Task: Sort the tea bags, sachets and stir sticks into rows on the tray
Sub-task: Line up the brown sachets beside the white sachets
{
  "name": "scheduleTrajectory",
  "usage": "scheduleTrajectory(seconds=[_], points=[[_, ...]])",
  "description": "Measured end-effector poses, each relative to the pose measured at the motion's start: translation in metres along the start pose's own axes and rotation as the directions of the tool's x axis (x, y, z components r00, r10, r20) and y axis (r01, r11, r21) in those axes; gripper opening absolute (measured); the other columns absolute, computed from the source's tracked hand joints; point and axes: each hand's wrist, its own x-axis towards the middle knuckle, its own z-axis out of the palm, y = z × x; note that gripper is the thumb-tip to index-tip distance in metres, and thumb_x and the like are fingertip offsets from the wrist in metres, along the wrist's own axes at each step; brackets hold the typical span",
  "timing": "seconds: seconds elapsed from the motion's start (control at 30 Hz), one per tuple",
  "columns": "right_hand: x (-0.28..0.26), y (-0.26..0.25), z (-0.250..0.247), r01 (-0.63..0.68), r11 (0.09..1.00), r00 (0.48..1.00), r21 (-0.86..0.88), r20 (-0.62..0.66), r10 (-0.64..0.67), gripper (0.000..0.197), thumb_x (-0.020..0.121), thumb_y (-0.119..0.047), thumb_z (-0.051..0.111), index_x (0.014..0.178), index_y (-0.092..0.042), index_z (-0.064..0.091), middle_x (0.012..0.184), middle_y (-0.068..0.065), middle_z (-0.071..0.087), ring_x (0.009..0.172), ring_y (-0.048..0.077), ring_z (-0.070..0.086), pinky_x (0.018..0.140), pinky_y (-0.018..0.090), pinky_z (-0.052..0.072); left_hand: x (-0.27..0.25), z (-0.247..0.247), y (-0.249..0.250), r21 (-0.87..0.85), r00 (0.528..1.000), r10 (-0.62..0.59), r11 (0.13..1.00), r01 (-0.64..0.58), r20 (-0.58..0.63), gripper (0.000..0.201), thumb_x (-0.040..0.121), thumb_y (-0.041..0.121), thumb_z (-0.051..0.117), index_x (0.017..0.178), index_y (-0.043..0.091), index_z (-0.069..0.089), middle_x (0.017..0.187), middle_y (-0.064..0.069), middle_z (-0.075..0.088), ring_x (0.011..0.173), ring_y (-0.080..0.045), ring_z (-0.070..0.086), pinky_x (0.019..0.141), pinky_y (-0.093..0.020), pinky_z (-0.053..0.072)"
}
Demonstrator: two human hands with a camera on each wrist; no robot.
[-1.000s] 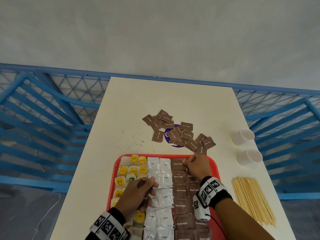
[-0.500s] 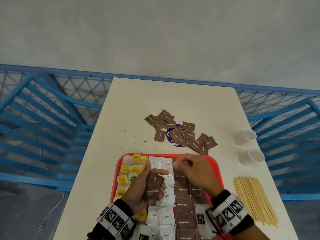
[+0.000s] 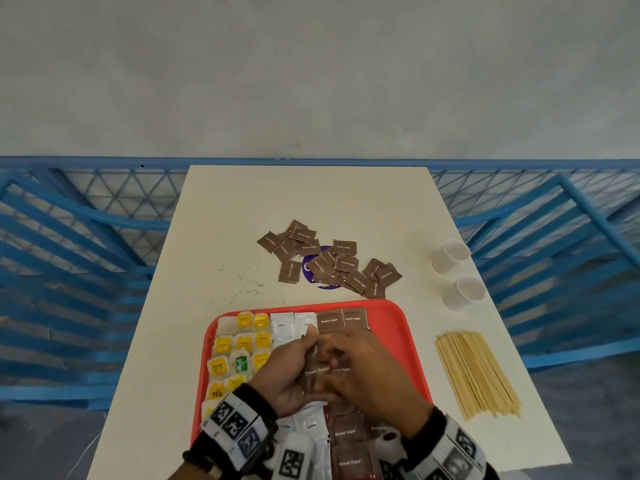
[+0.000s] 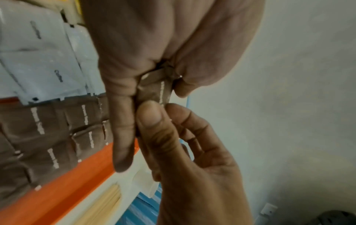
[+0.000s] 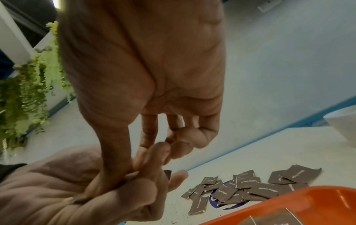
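Brown sugar sachets (image 3: 313,370) sit pinched between both hands above the middle of the red tray (image 3: 403,327), low in the centre of the head view. The left hand (image 3: 289,372) curls its thumb and fingers round the small stack, printed face up, and the left wrist view shows a sachet edge squeezed in the fold of that palm. The right hand (image 3: 367,372) meets it from the right, its thumb (image 4: 152,120) and forefinger closed on the same sachets; how many there are I cannot tell. Under the hands the tray holds rows: yellow tea bags (image 3: 242,341) at its left, white coffee sachets (image 3: 282,325) next, then brown sugar packets (image 3: 343,318) toward the right, with more white and brown ones near the wrists at the bottom edge. Above the tray, in the middle of the frame, a loose pile of brown sachets (image 3: 329,263) lies on the white table (image 3: 346,202), partly covering a purple round mark (image 3: 306,266). Dark specks (image 3: 249,282) dot the table left of that pile. At the right, two white paper cups (image 3: 450,256) stand near the table edge, and a bundle of wooden stir sticks (image 3: 476,374) lies just right of the tray.
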Motion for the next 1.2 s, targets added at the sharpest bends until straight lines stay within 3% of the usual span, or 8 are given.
scheduleTrajectory(seconds=[0.13, 0.3, 0.43, 0.57, 0.77, 0.97, 1.1, 1.2], points=[[-0.004, 0.005, -0.005, 0.002, 0.989, 0.997, 0.148, -0.071, 0.009, 0.022, 0.074, -0.035, 0.081, 0.072, -0.03, 0.061, 0.088, -0.02, 0.056, 0.09, -0.003, 0.049, 0.079, 0.016, 0.036, -0.001, 0.005, 0.005, -0.04, 1.0, 0.015, 0.999, -0.015, -0.003, 0.054, 0.105, 0.041, 0.035, 0.115, -0.002, 0.067, 0.111, -0.031, 0.068, 0.078, -0.038, 0.072, 0.068, -0.058, 0.058], [0.0, 0.007, -0.003, 0.061, 0.99, 0.997, 0.126, -0.045, -0.056, 0.039, 0.068, -0.036, 0.082, 0.104, -0.032, 0.067, 0.088, -0.017, 0.056, 0.089, -0.007, 0.044, 0.078, 0.02, 0.035, -0.004, 0.007, 0.009, -0.05, 0.999, 0.032, 0.998, -0.032, -0.009, 0.053, 0.104, 0.046, 0.036, 0.103, 0.0, 0.064, 0.088, -0.024, 0.066, 0.07, -0.034, 0.07, 0.052, -0.044, 0.059], [0.004, 0.006, 0.0, 0.006, 0.994, 0.999, 0.108, -0.036, -0.003, 0.028, 0.069, -0.034, 0.085, 0.082, -0.033, 0.06, 0.087, -0.021, 0.05, 0.084, -0.006, 0.042, 0.072, 0.022, 0.031, -0.006, 0.003, 0.009, -0.039, 0.999, 0.021, 0.999, -0.02, 0.025, 0.045, 0.105, 0.041, 0.04, 0.109, 0.002, 0.064, 0.107, -0.029, 0.067, 0.083, -0.037, 0.071, 0.066, -0.057, 0.06], [0.003, 0.01, -0.013, -0.094, 0.931, 0.995, 0.353, 0.004, 0.099, 0.026, 0.073, -0.03, 0.085, 0.074, -0.019, 0.061, 0.073, -0.003, 0.063, 0.067, 0.003, 0.051, 0.065, 0.023, 0.039, -0.011, -0.007, 0.012, 0.076, 0.987, 0.142, 0.988, -0.136, -0.076, 0.037, 0.104, 0.036, 0.041, 0.099, 0.005, 0.06, 0.088, -0.02, 0.063, 0.064, -0.024, 0.066, 0.066, -0.044, 0.061], [0.008, 0.007, -0.03, -0.139, 0.758, 0.99, 0.637, 0.092, 0.104, 0.019, 0.077, -0.021, 0.085, 0.084, -0.011, 0.07, 0.072, 0.0, 0.068, 0.066, 0.013, 0.059, 0.065, 0.029, 0.048, -0.032, -0.005, 0.02, 0.517, 0.917, 0.38, 0.765, -0.384, 0.12, 0.028, 0.091, 0.034, 0.065, 0.094, 0.006, 0.067, 0.066, -0.008, 0.058, 0.049, -0.017, 0.047, 0.057, -0.033, 0.052], [0.001, 0.002, -0.03, -0.108, 0.632, 0.983, 0.768, -0.012, 0.182, 0.021, 0.073, -0.011, 0.085, 0.07, -0.009, 0.064, 0.063, 0.001, 0.065, 0.058, 0.009, 0.059, 0.058, 0.021, 0.049, -0.031, -0.007, 0.024, 0.574, 0.863, 0.502, 0.689, -0.442, 0.062, 0.02, 0.093, 0.019, 0.067, 0.079, 0.005, 0.068, 0.055, -0.012, 0.052, 0.043, -0.02, 0.047, 0.05, -0.031, 0.049], [-0.005, 0.004, -0.02, 0.003, 0.731, 0.95, 0.682, -0.232, 0.212, 0.014, 0.075, -0.018, 0.083, 0.072, -0.01, 0.072, 0.063, -0.003, 0.065, 0.06, 0.007, 0.055, 0.059, 0.018, 0.045, -0.03, -0.007, 0.023, 0.645, 0.804, 0.594, 0.61, -0.46, 0.012, 0.018, 0.092, 0.017, 0.068, 0.081, 0.003, 0.07, 0.065, -0.023, 0.06, 0.043, -0.022, 0.051, 0.048, -0.031, 0.05], [-0.009, 0.005, -0.013, 0.082, 0.762, 0.928, 0.643, -0.328, 0.177, 0.016, 0.088, -0.02, 0.073, 0.074, -0.014, 0.071, 0.062, -0.003, 0.061, 0.061, 0.004, 0.051, 0.06, 0.019, 0.042, -0.031, -0.005, 0.027, 0.742, 0.772, 0.635, 0.5, -0.447, 0.036, 0.018, 0.091, 0.021, 0.069, 0.079, 0.008, 0.071, 0.067, -0.008, 0.069, 0.042, -0.02, 0.058, 0.051, -0.034, 0.053]])
